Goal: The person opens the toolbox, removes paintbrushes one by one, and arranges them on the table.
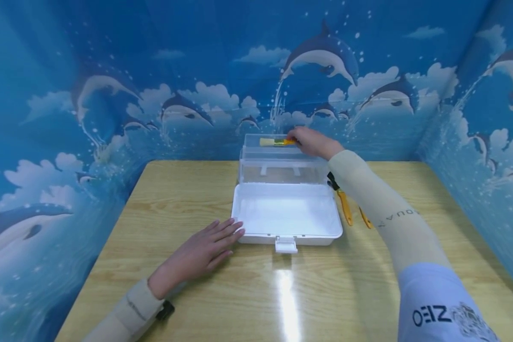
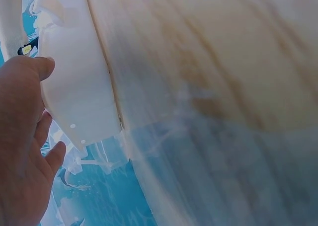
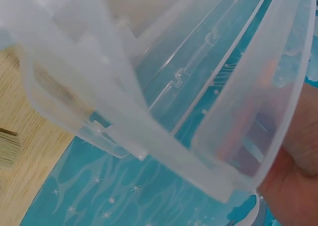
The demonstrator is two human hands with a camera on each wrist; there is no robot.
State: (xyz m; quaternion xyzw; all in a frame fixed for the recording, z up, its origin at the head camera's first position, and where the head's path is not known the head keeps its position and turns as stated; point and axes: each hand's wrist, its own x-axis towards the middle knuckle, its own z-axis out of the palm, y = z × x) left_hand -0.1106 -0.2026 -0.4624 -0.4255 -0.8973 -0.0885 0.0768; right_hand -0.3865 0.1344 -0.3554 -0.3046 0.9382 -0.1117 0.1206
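Note:
A white plastic box [image 1: 287, 209] stands unfolded on the table, its latch [image 1: 286, 244] at the front. Clear folding trays [image 1: 282, 168] rise behind its base. At the topmost tray, my right hand [image 1: 312, 141] pinches a paintbrush by its orange handle; the pale bristles [image 1: 267, 142] point left. In the right wrist view, clear plastic partly covers that hand [image 3: 293, 161], and the handle [image 3: 243, 112] shows blurred through it. My left hand [image 1: 205, 247] has its fingers extended at the box's front left corner. The left wrist view shows this hand [image 2: 22, 141] beside the white box wall [image 2: 79, 77].
Right of the box lie two more orange-handled tools [image 1: 345, 206], partly hidden by my right forearm. Pale bristles [image 3: 7, 149] appear at the left edge of the right wrist view. A blue dolphin-print backdrop [image 1: 222, 71] surrounds the wooden table [image 1: 184, 190].

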